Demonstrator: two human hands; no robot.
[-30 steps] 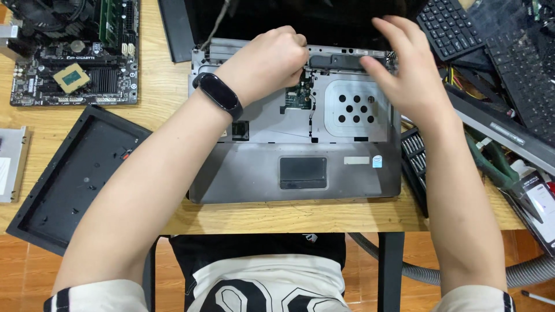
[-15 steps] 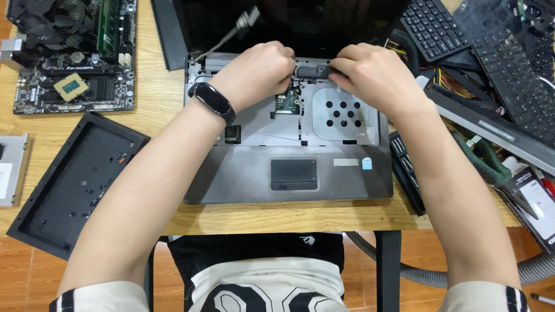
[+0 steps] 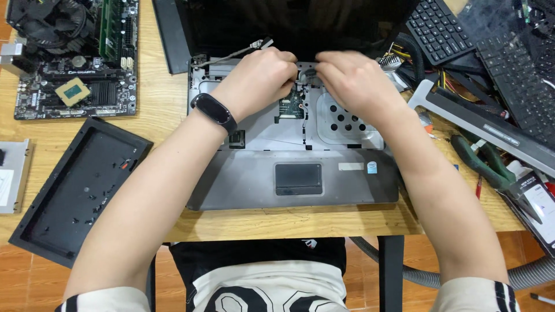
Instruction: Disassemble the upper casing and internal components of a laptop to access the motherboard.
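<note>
A grey laptop (image 3: 243, 185) with its keyboard removed lies open on the wooden table, its dark screen tilted back. My left hand (image 3: 257, 81), with a black band on the wrist, rests curled over the bare metal deck near the hinge. My right hand (image 3: 352, 78) is curled beside it, almost touching it. Both sets of fingers pinch at a small dark part (image 3: 306, 72) at the top middle of the deck, above a small green circuit board (image 3: 291, 106). What exactly the fingertips hold is hidden.
A black tray (image 3: 58, 196) with several small screws lies at the left. A desktop motherboard (image 3: 69, 58) sits at the far left. Loose black keyboards (image 3: 445, 32), green-handled pliers (image 3: 485, 164) and a grey strip (image 3: 491, 124) crowd the right side. A grey hose (image 3: 520, 274) hangs below the table.
My right hand has moved left from the laptop's upper right corner to the top middle, meeting my left hand. The left hand has stayed near the hinge.
</note>
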